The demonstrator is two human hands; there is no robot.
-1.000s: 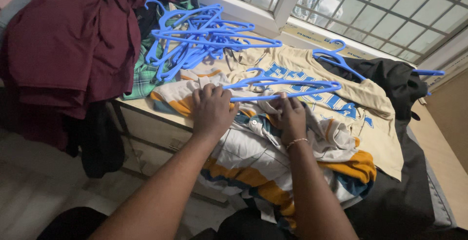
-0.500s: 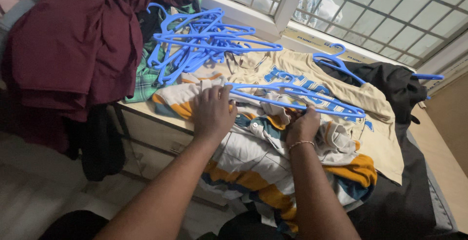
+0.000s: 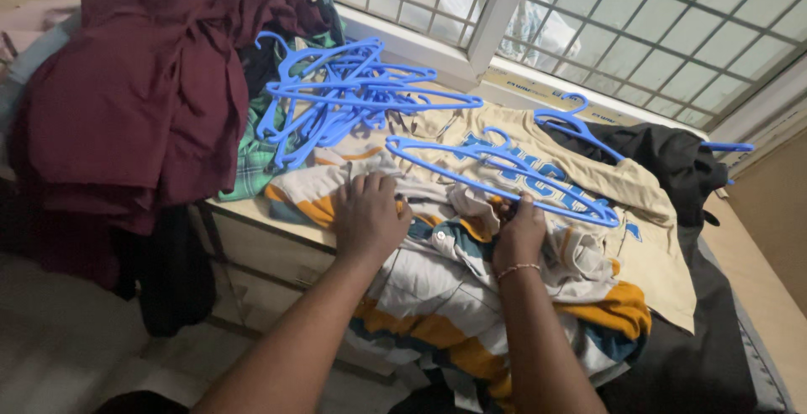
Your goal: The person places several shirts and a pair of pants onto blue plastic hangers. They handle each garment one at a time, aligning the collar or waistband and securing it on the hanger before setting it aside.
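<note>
Both hands on the laundry pile

Our left hand (image 3: 370,216) presses flat, grip apart, steadying the striped white-orange-teal shirt (image 3: 437,288); our right hand (image 3: 519,233) pinches its cloth below the blue plastic hanger (image 3: 496,170).

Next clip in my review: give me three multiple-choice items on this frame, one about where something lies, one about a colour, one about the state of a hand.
1. Where does the maroon garment lie?
A. left of the hanger pile
B. right of the black garment
C. under the right hand

2. What colour are the hangers?
A. red
B. blue
C. white

3. How is the left hand placed?
A. raised clear of the clothes
B. gripping a hanger
C. flat, palm down on the striped shirt

Answers:
1 A, the maroon cloth is heaped at the far left.
2 B, every hanger in the pile is blue.
3 C, its fingers are spread on the fabric, while the right hand bunches cloth.
</note>
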